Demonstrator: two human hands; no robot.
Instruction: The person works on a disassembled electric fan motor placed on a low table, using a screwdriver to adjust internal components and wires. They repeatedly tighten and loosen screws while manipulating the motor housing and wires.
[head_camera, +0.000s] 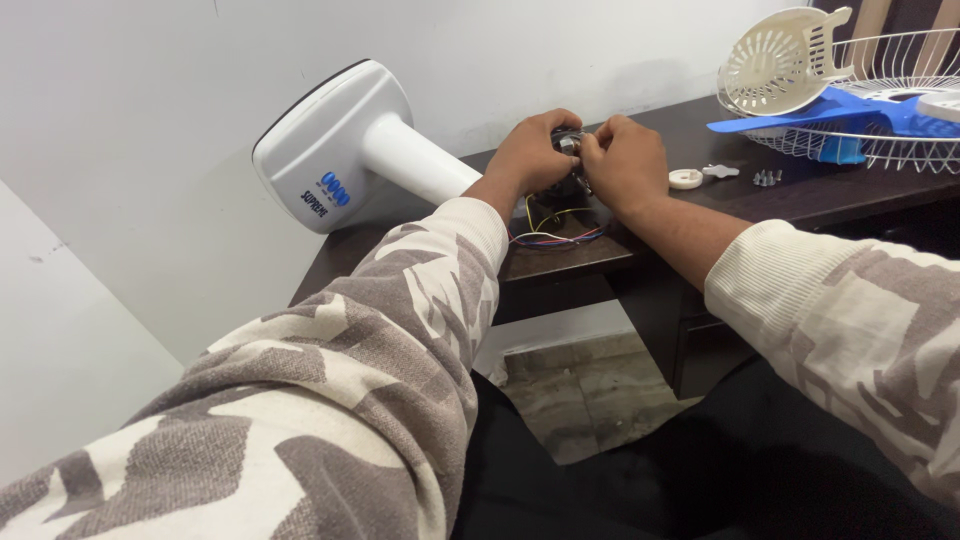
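Both your hands close around the motor (568, 150) on the far desk (800, 195): left hand (528, 150), right hand (628, 160) gripping its sides. It looks heavy and rigid; hold the body, spare those thin wires (555, 235).

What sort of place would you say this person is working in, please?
Probably a home or small repair corner: a dark wooden desk against a plain wall, with fan parts spread on it, a white fan stand, wire guard and blue blades.
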